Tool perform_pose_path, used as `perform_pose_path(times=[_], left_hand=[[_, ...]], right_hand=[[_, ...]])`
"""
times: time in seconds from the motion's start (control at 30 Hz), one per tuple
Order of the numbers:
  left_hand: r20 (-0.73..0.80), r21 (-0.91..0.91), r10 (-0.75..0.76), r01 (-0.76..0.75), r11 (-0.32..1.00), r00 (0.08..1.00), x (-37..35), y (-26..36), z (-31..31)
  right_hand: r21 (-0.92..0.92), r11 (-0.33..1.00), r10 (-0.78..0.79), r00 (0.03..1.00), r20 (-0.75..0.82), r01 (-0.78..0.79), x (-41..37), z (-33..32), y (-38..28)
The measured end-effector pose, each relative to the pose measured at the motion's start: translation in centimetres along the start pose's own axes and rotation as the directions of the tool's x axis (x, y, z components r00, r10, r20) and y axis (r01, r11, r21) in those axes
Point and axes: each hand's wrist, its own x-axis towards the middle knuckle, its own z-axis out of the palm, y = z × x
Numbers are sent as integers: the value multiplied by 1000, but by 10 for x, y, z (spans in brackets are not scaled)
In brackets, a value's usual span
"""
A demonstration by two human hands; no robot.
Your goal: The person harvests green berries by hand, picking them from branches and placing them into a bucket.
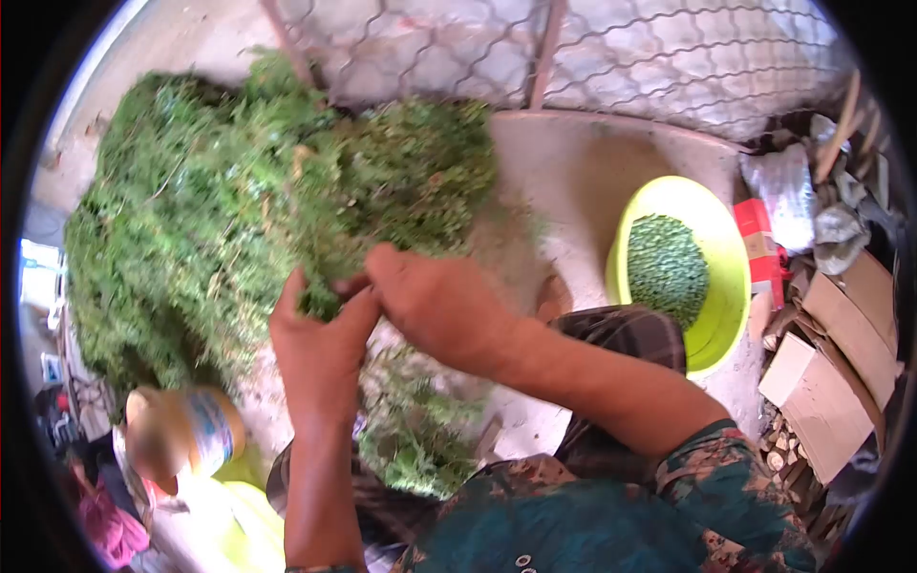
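A small green sprig (320, 302) shows between the fingers and thumb of my left hand (320, 339), which is closed on it. My right hand (435, 301) meets it from the right, fingers curled in a pinch at my left thumb. Whatever the right fingertips hold is hidden. Behind both hands spreads a big heap of feathery green plants (210, 210). More cut greenery (420, 430) lies on the floor below them, near my lap. To the right, a yellow-green tub (721, 325) holds many small green pods or seeds (664, 267).
A wire-mesh panel (430, 53) borders the floor at the back. Cardboard pieces (821, 401), a red box (757, 244) and plastic bags (783, 191) crowd the right side. At lower left are an orange-yellow container (205, 430) and a bright yellow object (234, 520).
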Motion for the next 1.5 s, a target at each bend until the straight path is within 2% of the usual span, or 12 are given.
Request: perform_pose_path(times=[0.27, 0.37, 0.43, 0.47, 0.5, 0.57, 0.63, 0.77, 0.93, 1.17, 1.37, 1.5], left_hand=[[-78, -269, -95, 71, 961, 992, 2, -6, 3], [11, -386, -256, 240, 890, 967, 5, -11, -14], [115, -603, -248, 266, 752, 962, 17, -13, -27], [200, -775, -216, 290, 561, 956, 19, -12, -33], [140, -759, -282, 286, 586, 949, 21, -5, -36], [-19, -546, -264, 211, 811, 964, 25, -6, -37], [6, -421, -265, 243, 874, 964, 23, -4, -39], [-48, -527, -246, 184, 829, 968, 17, 5, -23], [316, -712, -60, 278, 645, 947, 16, 4, -30], [411, -837, 111, 326, 440, 905, 8, 6, -35], [422, -784, 82, 319, 532, 903, 3, 1, -34], [381, -749, 7, 304, 589, 925, -1, 3, -28]], right_hand=[[-124, 989, -86, 996, 5, 86, 2, -1, -9], [38, 997, 65, 997, 29, -66, 6, 10, -3], [410, 912, 89, 965, -246, 20, 16, 9, -2], [734, 657, 214, 976, 34, -169, 13, 4, 2], [879, 275, 196, 918, 344, -388, 13, -22, -4], [879, -144, 128, 872, 473, -455, 12, -32, 0], [841, -311, 143, 853, 501, -442, 15, -41, -5], [869, -206, 134, 866, 481, -450, 18, -44, -13], [882, 274, 247, 914, 322, -384, 21, -35, -22], [725, 671, 181, 982, 44, -156, 22, -28, -26], [738, 673, 89, 987, -137, 42, 19, -20, -31], [608, 794, 52, 998, -39, -18, 18, -25, -32]])
